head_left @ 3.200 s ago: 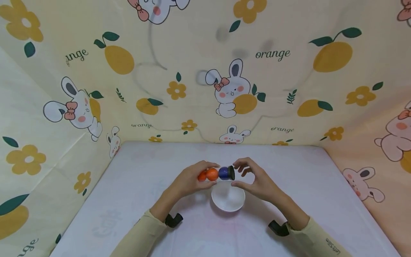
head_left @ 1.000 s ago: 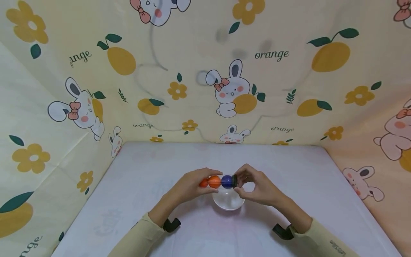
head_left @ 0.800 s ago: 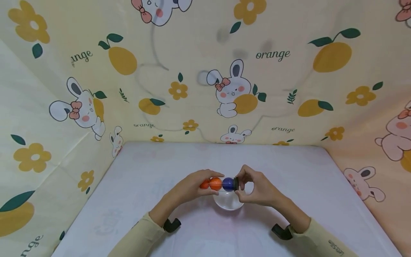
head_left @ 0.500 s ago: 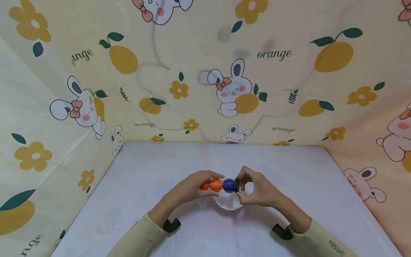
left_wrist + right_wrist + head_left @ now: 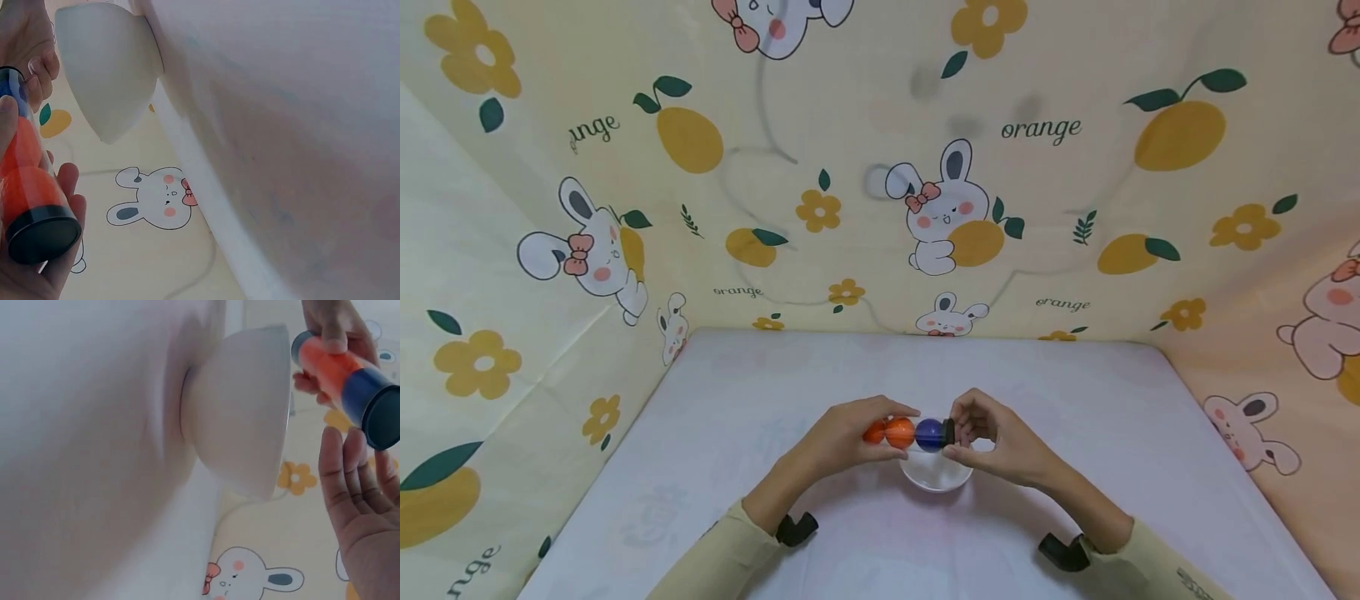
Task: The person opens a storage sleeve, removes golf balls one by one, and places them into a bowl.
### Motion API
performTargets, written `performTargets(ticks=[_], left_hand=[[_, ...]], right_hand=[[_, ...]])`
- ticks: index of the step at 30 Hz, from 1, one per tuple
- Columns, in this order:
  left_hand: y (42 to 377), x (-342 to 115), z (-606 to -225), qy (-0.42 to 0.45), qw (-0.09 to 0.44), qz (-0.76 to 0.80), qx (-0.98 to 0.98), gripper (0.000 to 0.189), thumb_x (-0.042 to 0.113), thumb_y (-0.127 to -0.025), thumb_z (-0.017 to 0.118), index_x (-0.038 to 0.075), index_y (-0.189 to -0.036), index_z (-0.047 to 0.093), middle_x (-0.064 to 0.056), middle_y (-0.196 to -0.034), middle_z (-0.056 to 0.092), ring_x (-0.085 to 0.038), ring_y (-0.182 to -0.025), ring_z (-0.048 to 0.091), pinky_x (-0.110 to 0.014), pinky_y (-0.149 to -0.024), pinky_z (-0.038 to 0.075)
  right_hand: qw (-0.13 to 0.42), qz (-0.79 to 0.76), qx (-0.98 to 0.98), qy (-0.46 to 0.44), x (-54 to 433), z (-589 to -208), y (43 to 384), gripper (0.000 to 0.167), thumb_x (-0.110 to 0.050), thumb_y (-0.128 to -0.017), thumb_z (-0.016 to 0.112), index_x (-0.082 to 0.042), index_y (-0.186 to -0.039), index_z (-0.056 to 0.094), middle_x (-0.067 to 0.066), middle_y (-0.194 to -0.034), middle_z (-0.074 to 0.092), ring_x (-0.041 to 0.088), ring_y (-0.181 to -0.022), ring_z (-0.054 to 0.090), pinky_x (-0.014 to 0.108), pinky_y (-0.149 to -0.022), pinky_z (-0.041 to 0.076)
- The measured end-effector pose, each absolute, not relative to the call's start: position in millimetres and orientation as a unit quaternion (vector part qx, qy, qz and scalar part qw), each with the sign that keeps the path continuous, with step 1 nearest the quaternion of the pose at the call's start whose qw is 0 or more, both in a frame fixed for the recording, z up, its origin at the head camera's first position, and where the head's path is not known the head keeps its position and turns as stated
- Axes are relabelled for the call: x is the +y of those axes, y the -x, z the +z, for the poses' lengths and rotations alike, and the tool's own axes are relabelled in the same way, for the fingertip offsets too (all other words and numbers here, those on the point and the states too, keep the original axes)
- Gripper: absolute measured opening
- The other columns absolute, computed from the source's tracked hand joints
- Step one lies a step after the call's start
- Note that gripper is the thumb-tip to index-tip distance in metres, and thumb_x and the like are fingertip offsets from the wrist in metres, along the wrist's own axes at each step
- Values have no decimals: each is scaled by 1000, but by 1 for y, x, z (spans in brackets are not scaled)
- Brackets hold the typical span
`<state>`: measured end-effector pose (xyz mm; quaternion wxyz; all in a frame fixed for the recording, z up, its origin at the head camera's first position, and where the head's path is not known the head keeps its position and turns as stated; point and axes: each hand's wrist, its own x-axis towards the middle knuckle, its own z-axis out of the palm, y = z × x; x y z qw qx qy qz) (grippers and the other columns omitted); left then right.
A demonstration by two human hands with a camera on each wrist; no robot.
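A clear tube [image 5: 340,375] with orange balls [image 5: 900,433] and a blue ball [image 5: 929,435] inside lies level above a white bowl [image 5: 936,477]. My left hand [image 5: 844,435] grips its orange end, thumb on one side and fingers on the other. In the left wrist view a dark cap [image 5: 44,236] closes that end. At the blue end, my right hand [image 5: 1011,440] has its thumb and fingers loosely spread around another dark cap [image 5: 949,432]. The right wrist view has these fingertips [image 5: 331,440] close by the cap; whether they touch it is unclear.
The bowl stands on a white-covered table [image 5: 760,375], just below the tube. Patterned cloth [image 5: 865,233] with rabbits and oranges rises behind and at both sides. Black wrist mounts [image 5: 797,529] sit by both sleeves.
Earlier my right hand came in to the blue-end cap and pinched it; now its fingers have loosened. The tube has come down somewhat, still in my left hand.
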<state>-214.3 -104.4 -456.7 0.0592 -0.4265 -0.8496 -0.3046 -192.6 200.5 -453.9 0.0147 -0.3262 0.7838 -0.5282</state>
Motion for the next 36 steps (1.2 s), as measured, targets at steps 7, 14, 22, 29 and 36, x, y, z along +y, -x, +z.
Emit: performTargets(ticks=[7, 14, 22, 29, 36], left_hand=[[212, -103, -457, 425, 49, -319, -846, 57, 34, -90, 89, 24, -142, 67, 6, -131, 70, -8, -111, 66, -29, -98, 58], [212, -102, -456, 424, 38, -330, -842, 57, 35, -91, 88, 23, -143, 66, 5, -132, 70, -10, -114, 66, -31, -101, 58], [214, -102, -458, 416, 33, -331, -846, 57, 33, -91, 88, 23, -143, 67, 4, -133, 70, -11, -116, 66, -32, -103, 57], [214, -102, -459, 414, 49, -317, -852, 57, 35, -91, 88, 20, -142, 66, 5, -130, 70, -11, -112, 67, -32, -99, 59], [213, -103, -458, 416, 67, -302, -855, 56, 39, -90, 89, 21, -138, 67, 6, -128, 71, -9, -103, 68, -28, -91, 61]], right_hand=[[4, -521, 795, 312, 195, -453, 188, 41, -13, -89, 90, -14, -114, 57, 9, -94, 63, 23, -81, 64, 33, -77, 60], [-13, -507, 801, 317, 194, -450, 188, 41, -14, -87, 92, -17, -111, 58, 7, -92, 62, 23, -78, 66, 32, -78, 61], [-35, -481, 815, 321, 192, -449, 186, 44, -15, -84, 93, -20, -111, 59, 2, -88, 67, 20, -79, 67, 33, -78, 62], [-61, -482, 811, 325, 192, -452, 187, 38, -13, -88, 91, -15, -115, 64, -1, -93, 70, 19, -83, 69, 34, -80, 64], [-33, -498, 814, 296, 193, -453, 187, 29, -16, -91, 88, -12, -111, 67, -1, -97, 71, 16, -84, 69, 34, -81, 64]])
